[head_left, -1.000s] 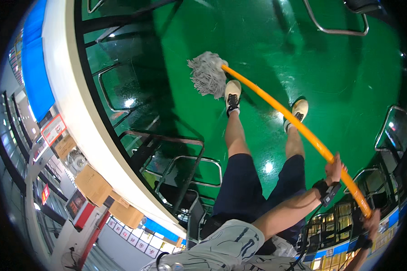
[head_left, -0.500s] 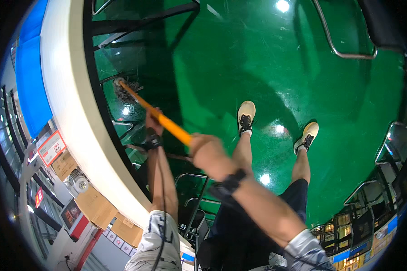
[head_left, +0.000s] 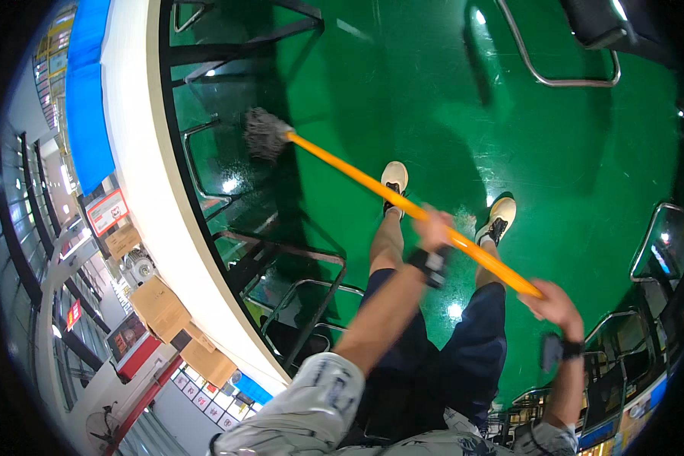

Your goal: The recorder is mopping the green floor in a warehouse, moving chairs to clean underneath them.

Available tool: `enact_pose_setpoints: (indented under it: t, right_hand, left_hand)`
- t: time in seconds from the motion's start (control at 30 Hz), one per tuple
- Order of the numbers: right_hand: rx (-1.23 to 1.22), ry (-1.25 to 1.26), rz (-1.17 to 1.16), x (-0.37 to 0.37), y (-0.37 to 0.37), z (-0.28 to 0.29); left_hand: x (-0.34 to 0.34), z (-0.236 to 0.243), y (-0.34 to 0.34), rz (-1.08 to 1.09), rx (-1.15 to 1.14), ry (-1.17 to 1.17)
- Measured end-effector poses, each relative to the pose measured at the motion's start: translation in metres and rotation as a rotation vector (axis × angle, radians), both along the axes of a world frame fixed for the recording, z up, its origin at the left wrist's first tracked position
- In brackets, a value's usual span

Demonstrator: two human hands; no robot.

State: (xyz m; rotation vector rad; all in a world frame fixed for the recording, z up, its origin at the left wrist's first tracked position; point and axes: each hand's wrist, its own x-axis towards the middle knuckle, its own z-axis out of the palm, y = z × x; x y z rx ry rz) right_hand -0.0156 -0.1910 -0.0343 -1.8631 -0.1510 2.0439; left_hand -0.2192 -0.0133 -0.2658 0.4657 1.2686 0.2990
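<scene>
A mop with an orange handle slants across the view, its grey string head on the green floor beside the table's shadowed underside. Midway along the handle my left hand is wrapped round it, slightly blurred. My right hand grips the handle's top end, further right and nearer my body. Both wrists carry dark bands. The floor around the mop head looks shiny.
A long white table with a blue cloth runs along the left, with cardboard boxes beyond it. Metal-framed chairs stand under its edge. Another chair's tubular leg is at upper right, and more chairs at lower right.
The mop head has come out from beneath the table toward the right. Both hands have swung right with the handle, and my feet appear slightly further left.
</scene>
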Motion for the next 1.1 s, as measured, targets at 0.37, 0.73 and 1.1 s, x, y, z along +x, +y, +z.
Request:
enact_pose_setpoints:
  t: [0.37,0.73,1.1]
  right_hand:
    - [-0.330,-1.095,0.684,0.039,-0.236,0.152]
    - [0.293,-0.783,0.443,-0.047,0.260,-0.005]
    - [0.320,-0.599,0.232,-0.092,0.331,-0.019]
  left_hand:
    - [0.176,0.174,-0.198,0.132,-0.864,0.084]
    - [0.033,0.065,0.305,-0.043,0.146,-0.132]
    - [-0.013,0.043,0.411,-0.022,0.130,0.180]
